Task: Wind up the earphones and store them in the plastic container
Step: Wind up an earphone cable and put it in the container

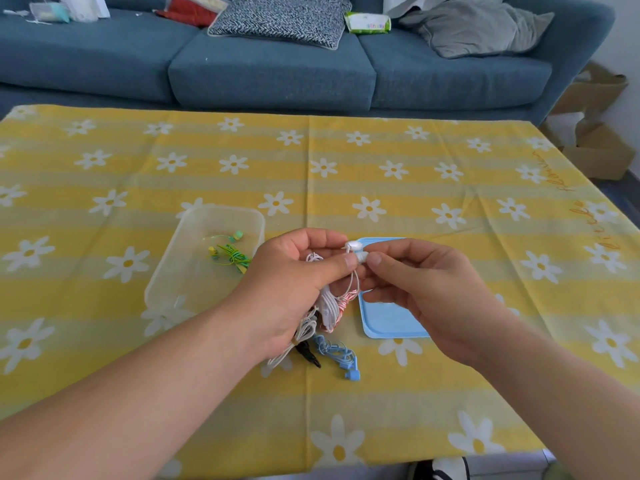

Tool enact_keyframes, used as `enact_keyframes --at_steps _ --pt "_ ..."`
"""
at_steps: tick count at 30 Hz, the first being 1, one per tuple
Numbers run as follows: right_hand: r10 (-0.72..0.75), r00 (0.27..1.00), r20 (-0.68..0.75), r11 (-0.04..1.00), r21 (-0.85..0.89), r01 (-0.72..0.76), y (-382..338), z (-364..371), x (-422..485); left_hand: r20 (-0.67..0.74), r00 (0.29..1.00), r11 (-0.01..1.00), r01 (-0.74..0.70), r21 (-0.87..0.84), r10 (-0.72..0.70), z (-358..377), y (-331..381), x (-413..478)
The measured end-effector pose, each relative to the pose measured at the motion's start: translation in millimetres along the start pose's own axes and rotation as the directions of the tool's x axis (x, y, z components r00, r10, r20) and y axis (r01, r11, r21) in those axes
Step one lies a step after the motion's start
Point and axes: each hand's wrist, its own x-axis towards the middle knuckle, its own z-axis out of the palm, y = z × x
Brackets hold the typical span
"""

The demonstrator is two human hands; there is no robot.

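Two hands working: left hand (294, 282) and right hand (419, 289) both pinching one white earphones (355, 252) set, cord hanging downward. One plastic container (180, 271) holding one green earphones (230, 254) coil.

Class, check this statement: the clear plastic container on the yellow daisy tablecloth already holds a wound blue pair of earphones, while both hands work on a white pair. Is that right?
Not quite. The head view shows that the clear plastic container holds a wound green pair of earphones, not a blue one. The blue pair of earphones lies on the yellow daisy tablecloth. Both hands, left and right, do work on a white pair.
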Motion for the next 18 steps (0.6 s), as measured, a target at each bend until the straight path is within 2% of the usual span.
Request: enact_keyframes --at_steps 4,9,13,15,18 --pt "-0.034 0.999 -0.036 0.999 0.033 0.036 -1 2 -2 -0.020 1.000 1.000 0.001 -0.019 -0.001 -1 4 1" --pt "-0.073 0.997 -0.017 0.990 -0.119 0.071 -1 9 -2 -0.061 0.998 0.999 0.016 -0.028 -0.017 -3 6 2" --pt "-0.099 0.995 -0.001 0.961 -0.260 0.095 0 29 1 -0.130 0.991 0.999 -0.039 0.011 0.041 -17 20 6" --pt "-0.094 0.996 0.000 0.948 -0.304 0.090 0 44 5 -0.198 0.974 0.993 -0.093 0.079 0.107 -34 34 9" --pt "-0.082 0.996 0.017 0.946 -0.314 0.083 -2 65 12 -0.320 0.925 0.956 -0.117 0.268 0.203 -72 50 15"
